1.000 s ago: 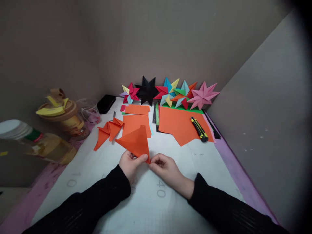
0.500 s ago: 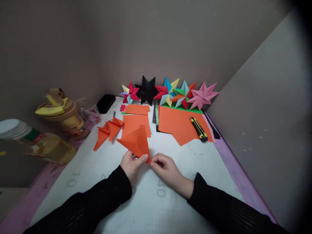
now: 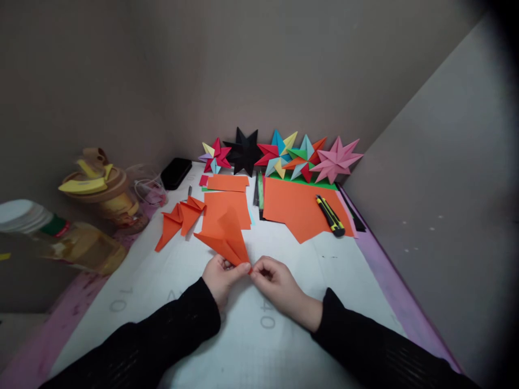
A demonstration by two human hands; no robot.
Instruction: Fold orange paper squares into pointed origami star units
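Clamped between thumb and fingers, the orange paper is sitting just below left of the frame's centre, the left hand holding it, the right hand pinching its near corner. It is now tilting flatter, apparently mid-crease. White mat is lying beneath; grey wall is filling the frame's top.

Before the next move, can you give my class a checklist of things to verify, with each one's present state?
1. Left hand holding the creased orange paper: ok.
2. Right hand pinching that paper's near tip: cannot tell; it is right at the tip.
3. Yellow-and-black utility knife away from both hands: ok, on the large orange sheet.
4. Knife blade retracted: cannot tell, too small.
5. White-capped bottle away from both hands: ok, far left.
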